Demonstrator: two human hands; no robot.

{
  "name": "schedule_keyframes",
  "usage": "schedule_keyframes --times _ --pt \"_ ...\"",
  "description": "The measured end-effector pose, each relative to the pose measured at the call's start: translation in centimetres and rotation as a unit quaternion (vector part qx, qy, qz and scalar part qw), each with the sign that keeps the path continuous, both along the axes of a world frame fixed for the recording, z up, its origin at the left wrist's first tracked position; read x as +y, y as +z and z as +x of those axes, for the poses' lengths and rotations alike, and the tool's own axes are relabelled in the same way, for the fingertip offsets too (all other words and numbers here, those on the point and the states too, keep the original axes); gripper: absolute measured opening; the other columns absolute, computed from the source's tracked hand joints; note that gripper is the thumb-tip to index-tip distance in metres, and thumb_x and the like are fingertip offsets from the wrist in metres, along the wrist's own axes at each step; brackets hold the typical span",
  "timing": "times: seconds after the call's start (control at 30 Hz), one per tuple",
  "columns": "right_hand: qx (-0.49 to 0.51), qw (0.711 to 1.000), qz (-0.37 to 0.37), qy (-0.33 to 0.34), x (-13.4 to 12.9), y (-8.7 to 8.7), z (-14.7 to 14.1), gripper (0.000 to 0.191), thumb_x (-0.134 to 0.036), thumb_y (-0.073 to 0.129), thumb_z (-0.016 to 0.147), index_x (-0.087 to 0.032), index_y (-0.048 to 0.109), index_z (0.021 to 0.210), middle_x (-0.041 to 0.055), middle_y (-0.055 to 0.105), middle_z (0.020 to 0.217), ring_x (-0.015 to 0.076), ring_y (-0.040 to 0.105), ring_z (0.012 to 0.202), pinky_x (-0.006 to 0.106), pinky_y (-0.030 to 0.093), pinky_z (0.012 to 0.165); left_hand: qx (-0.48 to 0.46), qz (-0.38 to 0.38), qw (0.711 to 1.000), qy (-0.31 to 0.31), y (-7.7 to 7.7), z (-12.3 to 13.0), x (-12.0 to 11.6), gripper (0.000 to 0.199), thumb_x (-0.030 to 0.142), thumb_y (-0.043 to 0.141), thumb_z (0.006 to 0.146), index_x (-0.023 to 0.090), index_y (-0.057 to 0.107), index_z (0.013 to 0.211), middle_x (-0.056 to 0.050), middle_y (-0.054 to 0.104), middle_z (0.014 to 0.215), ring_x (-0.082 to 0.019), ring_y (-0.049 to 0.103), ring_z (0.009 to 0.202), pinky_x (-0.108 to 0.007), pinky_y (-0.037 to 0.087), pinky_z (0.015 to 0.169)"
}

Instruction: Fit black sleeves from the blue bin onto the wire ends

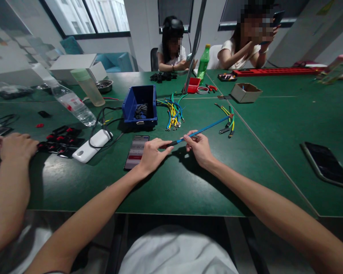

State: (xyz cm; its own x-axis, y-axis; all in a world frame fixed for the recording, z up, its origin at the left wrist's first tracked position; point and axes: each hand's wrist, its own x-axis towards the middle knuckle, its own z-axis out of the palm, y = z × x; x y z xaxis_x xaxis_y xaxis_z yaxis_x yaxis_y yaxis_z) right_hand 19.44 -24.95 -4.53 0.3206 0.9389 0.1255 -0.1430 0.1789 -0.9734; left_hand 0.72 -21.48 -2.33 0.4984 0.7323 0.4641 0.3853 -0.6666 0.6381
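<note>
A long blue cable (210,126) with a black sleeve near its left end runs slantwise above the green table. My left hand (155,154) pinches the cable's dark left end. My right hand (198,147) closes round the blue part just beside it. The cable's far end reaches a small group of yellow and green wires (231,123) with metal lugs. Behind my hands lies a bundle of yellow, green and blue wires (175,112). A blue bin (140,121) with small black pieces stands left of that bundle.
A phone (136,152) lies beside my left hand, another phone (327,163) at the right. A white power bank (93,146), bottles and black-red parts are at the left, near a neighbour's hand (18,146). Two people sit across the table. A small carton (246,93) stands back right.
</note>
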Motion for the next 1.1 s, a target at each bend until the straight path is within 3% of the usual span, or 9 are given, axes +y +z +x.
schedule_keyframes --times 0.17,0.63,1.1 --pt "0.001 1.0 -0.002 0.002 0.0 -0.09 -0.05 0.031 -0.041 0.074 0.071 -0.019 0.054 0.081 -0.0058 0.057 0.061 0.0057 0.047 0.039 0.019 0.034 0.038 0.002 0.032 0.999 0.006 -0.14 0.1 -0.1 0.018 0.026 0.067 0.081 0.018 0.073 0.095 -0.006 0.073 0.083 -0.017 0.065 0.074 -0.03 0.049 0.069" --pt "0.006 1.0 0.0 0.022 0.07 -0.2 0.02 0.034 -0.042 0.074 0.071 -0.019 0.052 0.083 -0.0021 0.065 0.069 0.0053 0.048 0.04 0.019 0.034 0.039 -0.008 -0.006 1.0 -0.01 -0.29 0.08 0.16 0.019 0.028 0.068 0.08 0.018 0.074 0.096 -0.005 0.072 0.079 -0.016 0.065 0.07 -0.028 0.048 0.066" --pt "0.001 1.0 -0.007 0.015 0.03 -0.09 -0.11 0.033 -0.043 0.074 0.07 -0.019 0.054 0.081 -0.0052 0.058 0.062 0.0058 0.047 0.039 0.02 0.036 0.038 0.002 0.074 0.997 0.003 -0.58 -0.01 0.08 0.018 0.025 0.068 0.081 0.018 0.074 0.096 -0.005 0.072 0.079 -0.015 0.062 0.07 -0.028 0.048 0.066"
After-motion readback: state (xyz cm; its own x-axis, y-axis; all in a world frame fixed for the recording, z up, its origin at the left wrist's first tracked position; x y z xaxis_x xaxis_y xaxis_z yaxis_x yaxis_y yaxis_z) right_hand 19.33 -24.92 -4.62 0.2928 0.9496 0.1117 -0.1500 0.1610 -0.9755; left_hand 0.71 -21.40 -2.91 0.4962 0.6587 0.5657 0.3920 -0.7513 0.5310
